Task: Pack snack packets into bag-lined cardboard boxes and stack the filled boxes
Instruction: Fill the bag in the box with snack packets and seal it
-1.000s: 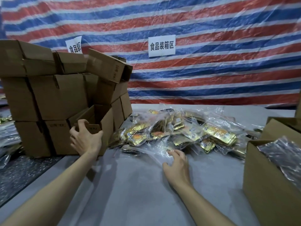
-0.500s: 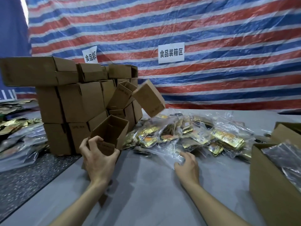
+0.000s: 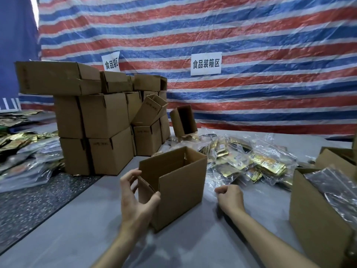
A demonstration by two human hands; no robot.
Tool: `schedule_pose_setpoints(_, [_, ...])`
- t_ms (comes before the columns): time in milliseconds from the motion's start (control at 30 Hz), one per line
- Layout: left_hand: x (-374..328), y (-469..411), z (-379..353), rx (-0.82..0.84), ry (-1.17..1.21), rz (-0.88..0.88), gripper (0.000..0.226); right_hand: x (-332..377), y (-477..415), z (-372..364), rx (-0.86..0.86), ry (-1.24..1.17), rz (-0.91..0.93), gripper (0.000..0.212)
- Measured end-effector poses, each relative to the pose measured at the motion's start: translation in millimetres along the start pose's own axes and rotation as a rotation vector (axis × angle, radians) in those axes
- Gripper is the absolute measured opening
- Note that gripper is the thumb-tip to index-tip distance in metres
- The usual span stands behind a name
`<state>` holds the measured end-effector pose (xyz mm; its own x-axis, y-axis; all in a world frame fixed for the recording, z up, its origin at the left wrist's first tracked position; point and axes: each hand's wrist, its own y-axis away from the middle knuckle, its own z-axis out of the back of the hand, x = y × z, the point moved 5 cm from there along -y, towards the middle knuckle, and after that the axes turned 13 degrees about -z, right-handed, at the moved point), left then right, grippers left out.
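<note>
Midway: an empty box (image 3: 179, 182) ready, snack packets (image 3: 251, 163) waiting in a heap.
The left hand (image 3: 135, 198) grips a side flap of the empty box, which stands open and unlined on the desk (image 3: 193, 244). The right hand (image 3: 230, 198) lies curled beside the packets; whether it pinches their plastic I cannot tell. Closed stacked boxes (image 3: 104, 117) at left look finished; a bag-lined box (image 3: 316, 209) at right seems part-filled.

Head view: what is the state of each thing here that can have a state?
Brown cardboard box in front, upright, open; left hand grips its flap.
Right hand, curled on the grey table; hold unclear.
Gold snack packets, heaped in clear bags.
Small brown box on those packets, tipped, open, empty.
Stacked brown boxes, closed; one leans.
Brown box at right, open, bag-lined.
</note>
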<state>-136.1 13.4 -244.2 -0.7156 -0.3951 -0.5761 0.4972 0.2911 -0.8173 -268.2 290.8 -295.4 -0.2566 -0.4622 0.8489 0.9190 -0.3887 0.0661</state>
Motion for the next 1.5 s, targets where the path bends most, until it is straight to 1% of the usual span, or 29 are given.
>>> schedule_pose_setpoints(100, [0, -3, -12, 0.041, 0.064, -0.034, 0.065, -10, 10, 18, -0.037, 0.000, -0.030, 0.029])
schedule_pose_setpoints(133, [3, -4, -16, 0.044, 0.092, -0.021, 0.068, -14, 16, 24, -0.050, -0.003, -0.029, 0.031])
schedule_pose_setpoints(267, [20, -7, -33, 0.005, 0.253, 0.140, 0.078, -32, 38, 38, -0.030, -0.044, 0.075, 0.040])
schedule_pose_setpoints(367, [30, 6, -43, -0.013, 0.299, 0.244, 0.080, -38, 40, 43, 0.028, 0.054, 0.140, 0.043])
schedule_pose_setpoints(400, [32, 12, -44, 0.006, 0.285, 0.293, 0.086, -39, 40, 43, 0.044, 0.087, 0.157, 0.042])
schedule_pose_setpoints(433, [33, 17, -45, 0.034, 0.267, 0.335, 0.098, -41, 39, 44, 0.055, 0.100, 0.163, 0.041])
schedule_pose_setpoints(500, [35, 22, -47, 0.126, 0.220, 0.349, 0.122, -43, 38, 43, 0.058, 0.069, 0.167, 0.035])
schedule_pose_setpoints(533, [36, 24, -48, 0.165, 0.199, 0.336, 0.127, -42, 38, 43, 0.044, 0.049, 0.174, 0.029])
schedule_pose_setpoints(567, [37, 25, -49, 0.193, 0.187, 0.314, 0.126, -41, 38, 44, 0.015, 0.039, 0.187, 0.021])
schedule_pose_setpoints(600, [37, 26, -51, 0.209, 0.188, 0.289, 0.119, -40, 38, 44, -0.020, 0.036, 0.202, 0.014])
schedule_pose_setpoints(700, [36, 28, -51, 0.178, 0.216, 0.282, 0.086, -34, 41, 53, -0.158, 0.043, 0.274, 0.013])
schedule_pose_setpoints(733, [36, 27, -50, 0.157, 0.237, 0.293, 0.082, -31, 43, 59, -0.209, 0.008, 0.303, 0.012])
schedule_pose_setpoints(767, [35, 26, -49, 0.147, 0.262, 0.304, 0.083, -29, 45, 65, -0.246, -0.043, 0.328, 0.011])
schedule_pose_setpoints(867, [35, 23, -47, 0.139, 0.304, 0.330, 0.101, -25, 49, 78, -0.300, -0.239, 0.364, 0.017])
schedule_pose_setpoints(967, [34, 24, -48, 0.146, 0.329, 0.343, 0.105, -23, 54, 88, -0.338, -0.454, 0.382, 0.018])
schedule_pose_setpoints(1000, [34, 25, -49, 0.155, 0.337, 0.357, 0.109, -21, 58, 91, -0.360, -0.499, 0.420, 0.018])
schedule_pose_setpoints(1067, [31, 27, -52, 0.193, 0.352, 0.373, 0.130, -16, 67, 97, -0.412, -0.575, 0.520, 0.018])
schedule_pose_setpoints(1100, [29, 27, -53, 0.213, 0.346, 0.355, 0.136, -14, 71, 100, -0.434, -0.616, 0.566, 0.022])
schedule_pose_setpoints(1133, [27, 26, -54, 0.227, 0.337, 0.327, 0.136, -13, 73, 101, -0.450, -0.651, 0.602, 0.027])
schedule_pose_setpoints(1167, [25, 26, -54, 0.235, 0.328, 0.306, 0.129, -13, 73, 101, -0.455, -0.666, 0.623, 0.030])
schedule_pose_setpoints(1200, [25, 26, -55, 0.229, 0.329, 0.288, 0.115, -13, 73, 100, -0.452, -0.656, 0.629, 0.030])
schedule_pose_setpoints(1267, [25, 25, -55, 0.189, 0.367, 0.259, 0.075, -15, 70, 95, -0.415, -0.562, 0.599, 0.020])
schedule_pose_setpoints(1300, [27, 26, -55, 0.161, 0.393, 0.264, 0.061, -18, 66, 91, -0.380, -0.485, 0.549, 0.023])
schedule_pose_setpoints(1333, [29, 27, -54, 0.139, 0.426, 0.284, 0.054, -22, 60, 87, -0.344, -0.408, 0.473, 0.033])
schedule_pose_setpoints(1367, [32, 28, -54, 0.126, 0.459, 0.309, 0.050, -27, 56, 82, -0.305, -0.360, 0.388, 0.041])
schedule_pose_setpoints(1400, [34, 29, -53, 0.124, 0.471, 0.329, 0.048, -32, 53, 79, -0.267, -0.357, 0.305, 0.042])
schedule_pose_setpoints(1433, [36, 30, -53, 0.132, 0.463, 0.343, 0.048, -35, 50, 79, -0.247, -0.388, 0.245, 0.032])
schedule_pose_setpoints(1467, [38, 32, -52, 0.149, 0.444, 0.355, 0.049, -38, 49, 79, -0.240, -0.424, 0.203, 0.017])
schedule_pose_setpoints(1500, [39, 32, -51, 0.171, 0.425, 0.366, 0.054, -38, 50, 81, -0.250, -0.451, 0.185, 0.009])
